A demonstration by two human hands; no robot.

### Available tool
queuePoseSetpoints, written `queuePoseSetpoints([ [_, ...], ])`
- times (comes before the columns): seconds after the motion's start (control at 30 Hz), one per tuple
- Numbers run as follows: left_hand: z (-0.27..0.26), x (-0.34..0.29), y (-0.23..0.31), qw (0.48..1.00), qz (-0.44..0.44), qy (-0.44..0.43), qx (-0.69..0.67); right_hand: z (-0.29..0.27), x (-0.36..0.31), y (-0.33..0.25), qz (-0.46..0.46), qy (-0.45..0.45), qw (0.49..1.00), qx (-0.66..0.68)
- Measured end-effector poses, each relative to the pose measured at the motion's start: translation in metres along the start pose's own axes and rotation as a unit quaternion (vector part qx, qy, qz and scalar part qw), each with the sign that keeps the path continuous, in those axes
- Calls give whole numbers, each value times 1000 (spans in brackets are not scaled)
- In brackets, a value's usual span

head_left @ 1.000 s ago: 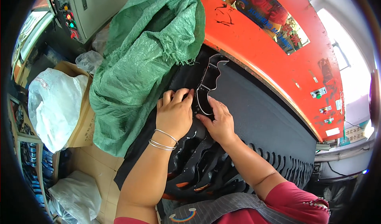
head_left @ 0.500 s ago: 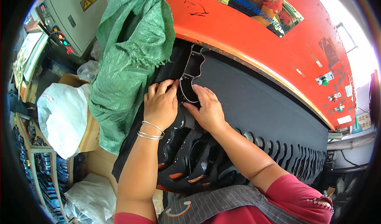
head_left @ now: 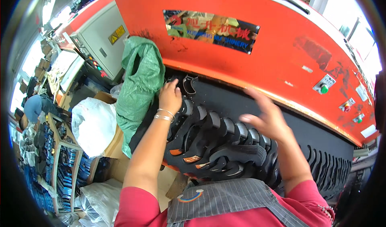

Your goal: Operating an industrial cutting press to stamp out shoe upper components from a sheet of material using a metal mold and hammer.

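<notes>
A thin metal cutting die (head_left: 189, 85) with curved walls lies on the black sheet (head_left: 219, 96), under the front edge of the red machine (head_left: 277, 66). Beside the die, to its left, my left hand (head_left: 170, 99) rests near the sheet with its fingers stretched out and nothing visible in them. My right hand (head_left: 268, 116) is raised above the sheet, well right of the die, its thumb and fingers spread. Wavy black cut pieces (head_left: 209, 128) and curved cutouts fill the sheet's near side.
A green woven sack (head_left: 140, 82) drapes at the left of the sheet, beside a white bag (head_left: 94, 122) on a cardboard box. Green and red buttons sit on the machine's right, including a green button (head_left: 324, 89). A rack (head_left: 72, 174) of blue items stands lower left.
My right hand has left the die and moved right and up off the sheet, spreading its fingers. My left hand stays beside the die. The view has shifted, showing more of the machine and room.
</notes>
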State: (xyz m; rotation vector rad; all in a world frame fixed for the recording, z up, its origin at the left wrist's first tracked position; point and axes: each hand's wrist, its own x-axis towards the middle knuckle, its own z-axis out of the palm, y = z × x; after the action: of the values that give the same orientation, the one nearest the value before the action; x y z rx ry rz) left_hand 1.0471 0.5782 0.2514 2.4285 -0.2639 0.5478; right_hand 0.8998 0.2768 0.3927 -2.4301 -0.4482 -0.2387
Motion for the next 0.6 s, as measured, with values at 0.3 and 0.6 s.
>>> queuePoseSetpoints([
  [0.3,95,-18,282,873,261,-285,-298,-192,-205,232,148,570,797,-133],
  [0.6,134,2,488,828,477,-224,-192,-440,-344,412,339,743,564,-118],
])
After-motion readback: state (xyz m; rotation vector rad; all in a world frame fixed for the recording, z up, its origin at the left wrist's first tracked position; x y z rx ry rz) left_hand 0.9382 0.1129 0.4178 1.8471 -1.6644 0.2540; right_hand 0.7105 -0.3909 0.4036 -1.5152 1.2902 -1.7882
